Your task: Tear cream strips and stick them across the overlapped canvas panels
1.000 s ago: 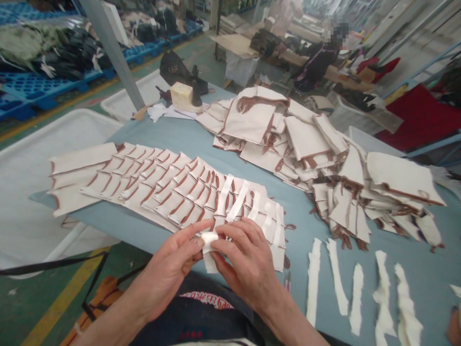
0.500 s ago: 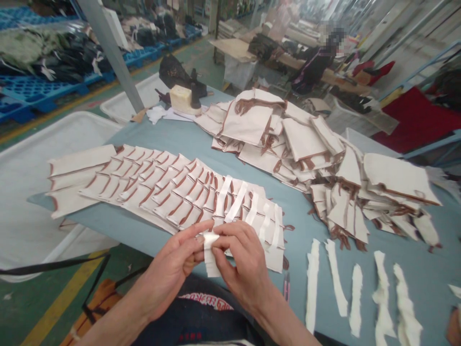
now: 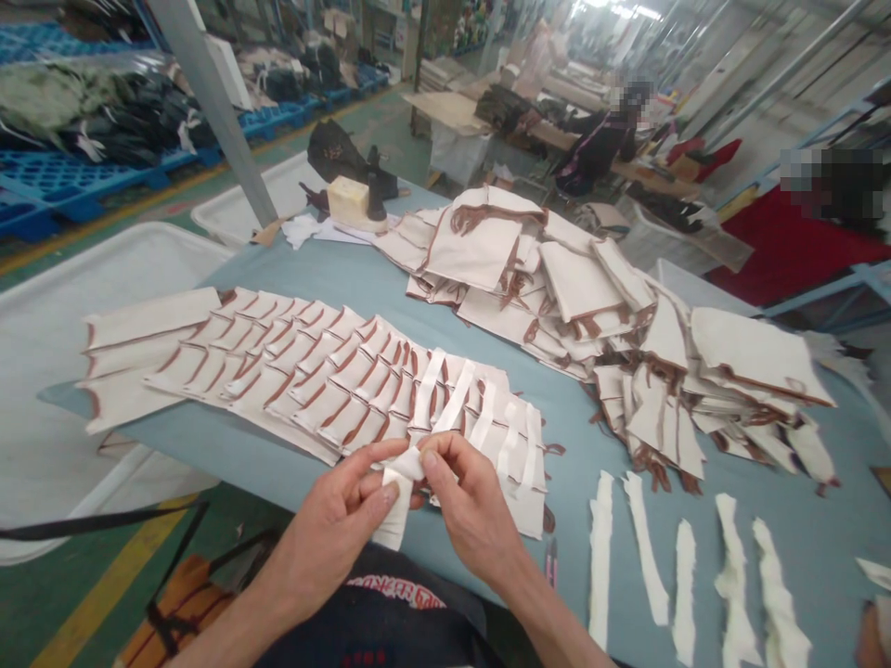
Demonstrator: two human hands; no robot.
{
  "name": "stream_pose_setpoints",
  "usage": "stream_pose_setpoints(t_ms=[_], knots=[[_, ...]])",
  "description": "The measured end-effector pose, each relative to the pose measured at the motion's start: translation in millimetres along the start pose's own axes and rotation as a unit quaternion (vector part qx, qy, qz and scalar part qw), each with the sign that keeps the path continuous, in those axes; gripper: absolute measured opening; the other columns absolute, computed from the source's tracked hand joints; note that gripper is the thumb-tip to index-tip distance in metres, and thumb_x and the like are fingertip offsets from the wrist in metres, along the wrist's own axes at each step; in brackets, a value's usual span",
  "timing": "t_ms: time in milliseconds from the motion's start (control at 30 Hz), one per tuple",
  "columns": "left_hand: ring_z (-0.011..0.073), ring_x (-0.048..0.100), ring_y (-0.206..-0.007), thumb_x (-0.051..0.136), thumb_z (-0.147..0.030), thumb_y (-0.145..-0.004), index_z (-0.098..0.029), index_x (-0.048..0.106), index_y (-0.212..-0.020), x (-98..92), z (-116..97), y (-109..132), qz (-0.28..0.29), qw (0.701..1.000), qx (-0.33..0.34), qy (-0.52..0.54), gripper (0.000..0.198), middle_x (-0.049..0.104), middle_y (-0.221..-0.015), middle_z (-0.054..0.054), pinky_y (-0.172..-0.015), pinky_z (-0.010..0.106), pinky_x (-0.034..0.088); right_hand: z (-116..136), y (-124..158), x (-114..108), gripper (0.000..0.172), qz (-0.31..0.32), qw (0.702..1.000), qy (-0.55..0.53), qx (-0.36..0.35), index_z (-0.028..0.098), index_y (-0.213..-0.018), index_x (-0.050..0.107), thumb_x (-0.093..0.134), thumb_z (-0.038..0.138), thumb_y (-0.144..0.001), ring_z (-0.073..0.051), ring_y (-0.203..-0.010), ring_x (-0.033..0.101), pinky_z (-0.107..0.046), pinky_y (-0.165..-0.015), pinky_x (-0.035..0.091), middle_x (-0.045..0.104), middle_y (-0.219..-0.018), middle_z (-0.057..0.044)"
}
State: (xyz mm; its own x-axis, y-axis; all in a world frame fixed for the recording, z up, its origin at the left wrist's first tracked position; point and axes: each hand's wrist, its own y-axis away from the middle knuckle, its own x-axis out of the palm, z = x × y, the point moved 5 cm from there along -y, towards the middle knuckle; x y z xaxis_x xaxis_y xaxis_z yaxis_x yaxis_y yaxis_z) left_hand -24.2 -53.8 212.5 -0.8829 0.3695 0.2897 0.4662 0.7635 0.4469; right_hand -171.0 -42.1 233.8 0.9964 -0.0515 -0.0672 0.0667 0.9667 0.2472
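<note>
A short strip of white cloth [image 3: 393, 521] is pinched between my two hands, just in front of my body. My left hand [image 3: 352, 496] grips its middle with thumb and fingers. The fingertips of my right hand [image 3: 468, 487] hold its folded upper end. Beyond my hands lies a long overlapping row of cream fabric pieces with brown edging [image 3: 327, 371]. Several white strips [image 3: 456, 394] rest across the right end of that row. More loose white strips [image 3: 686, 589] lie on the blue-grey table [image 3: 278, 264] to my right.
A heap of cream, brown-edged fabric pieces [image 3: 480, 246] covers the table's far right side. A yellowish block [image 3: 348, 201] sits at the back. Small snips [image 3: 550, 561] lie near the front edge. White tubs [image 3: 104, 264] stand left. A person [image 3: 602, 139] works farther off.
The white strip's upper end has been folded over between my fingers. My left thumb now presses on its front, and my right hand has turned. The view has shifted slightly.
</note>
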Motion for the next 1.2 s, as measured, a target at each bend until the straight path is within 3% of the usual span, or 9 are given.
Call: stream_pose_setpoints(t_ms=[67, 233, 367, 500, 600, 800, 967, 1100, 1200], knots=[[0.0203, 0.071, -0.084, 0.077, -0.058, -0.080, -0.013, 0.057, -0.136, 0.3, 0, -1, 0.016, 0.999, -0.015, 0.025, 0.074, 0.078, -0.092, 0.008, -0.082, 0.028, 0.054, 2, -6, -2, 0.039, -0.007, 1.000, 0.019, -0.002, 0.017, -0.087, 0.057, 0.057, 0.056, -0.095, -0.012, -0.070, 0.051, -0.025, -0.065, 0.044, 0.056, -0.076, 0.000], [0.0216, 0.073, -0.077, 0.083, -0.060, -0.072, -0.014, 0.070, -0.111, -6.0, 3, -4, 0.009, 0.996, -0.050, 0.074, 0.062, 0.079, -0.091, 0.011, -0.065, 0.025, 0.053, 0, -15, 0, 0.051, 0.008, 1.000, 0.025, 0.010, 0.017, -0.093, 0.061, 0.053, 0.068, -0.095, -0.012, -0.068, 0.049, -0.024, -0.063, 0.042, 0.054, -0.075, 0.001], [0.0209, 0.074, -0.080, 0.082, -0.054, -0.077, -0.014, 0.069, -0.111, -13.0, 6, -6, -0.009, 0.992, -0.060, 0.114, 0.054, 0.079, -0.093, 0.010, -0.074, 0.026, 0.056, -5, -17, -1, 0.068, -0.004, 0.999, 0.043, 0.007, 0.016, -0.107, 0.068, 0.041, 0.076, -0.094, -0.014, -0.073, 0.055, -0.026, -0.062, 0.044, 0.064, -0.085, -0.005], [0.0199, 0.073, -0.077, 0.080, -0.053, -0.079, -0.014, 0.068, -0.112, -16.5, 8, -9, -0.005, 0.993, -0.061, 0.103, 0.052, 0.078, -0.086, 0.007, -0.071, 0.025, 0.054, -7, -21, 6, 0.047, 0.010, 0.991, 0.126, 0.034, 0.017, -0.102, 0.071, 0.063, 0.060, -0.085, -0.014, -0.072, 0.057, -0.025, -0.065, 0.044, 0.066, -0.085, -0.003], [0.0183, 0.070, -0.073, 0.077, -0.057, -0.081, -0.015, 0.069, -0.107, -18.4, 6, -11, 0.002, 0.995, -0.049, 0.092, 0.050, 0.076, -0.078, 0.005, -0.068, 0.023, 0.053, -7, -26, 13, 0.033, -0.006, 0.990, 0.137, 0.042, 0.018, -0.092, 0.072, 0.067, 0.049, -0.083, -0.013, -0.070, 0.054, -0.024, -0.063, 0.043, 0.065, -0.081, -0.002], [0.0174, 0.070, -0.074, 0.077, -0.060, -0.080, -0.015, 0.070, -0.094, -25.1, 3, -19, 0.011, 0.995, -0.029, 0.099, 0.048, 0.077, -0.079, 0.005, -0.068, 0.022, 0.053, -15, -31, 29, 0.036, -0.016, 0.998, 0.042, 0.045, 0.017, -0.084, 0.063, 0.066, 0.053, -0.088, -0.010, -0.056, 0.049, -0.022, -0.049, 0.045, 0.058, -0.070, 0.001], [0.0213, 0.075, -0.086, 0.073, -0.059, -0.086, -0.018, 0.061, -0.118, -36.5, 12, -18, -0.030, 0.998, -0.009, 0.062, 0.054, 0.080, -0.091, 0.007, -0.082, 0.026, 0.056, -9, -49, 25, 0.040, -0.052, 0.998, -0.006, 0.029, 0.018, -0.086, 0.057, 0.064, 0.057, -0.091, -0.010, -0.057, 0.051, -0.022, -0.051, 0.050, 0.054, -0.068, 0.003], [0.0249, 0.076, -0.089, 0.071, -0.064, -0.084, -0.020, 0.055, -0.134, -43.5, 12, -9, -0.083, 0.996, -0.012, 0.003, 0.069, 0.081, -0.095, 0.008, -0.086, 0.029, 0.056, 2, -88, -3, 0.046, -0.144, 0.990, -0.014, 0.002, 0.017, -0.086, 0.058, 0.066, 0.062, -0.086, -0.010, -0.060, 0.053, -0.021, -0.052, 0.051, 0.054, -0.072, 0.003], [0.0247, 0.076, -0.090, 0.068, -0.064, -0.085, -0.020, 0.047, -0.149, -46.2, 11, -8, -0.089, 0.995, -0.027, -0.036, 0.079, 0.081, -0.093, 0.005, -0.087, 0.027, 0.053, 11, -124, -25, 0.048, -0.186, 0.982, 0.005, -0.017, 0.018, -0.088, 0.057, 0.067, 0.065, -0.082, -0.009, -0.057, 0.049, -0.021, -0.048, 0.049, 0.050, -0.068, 0.005]])
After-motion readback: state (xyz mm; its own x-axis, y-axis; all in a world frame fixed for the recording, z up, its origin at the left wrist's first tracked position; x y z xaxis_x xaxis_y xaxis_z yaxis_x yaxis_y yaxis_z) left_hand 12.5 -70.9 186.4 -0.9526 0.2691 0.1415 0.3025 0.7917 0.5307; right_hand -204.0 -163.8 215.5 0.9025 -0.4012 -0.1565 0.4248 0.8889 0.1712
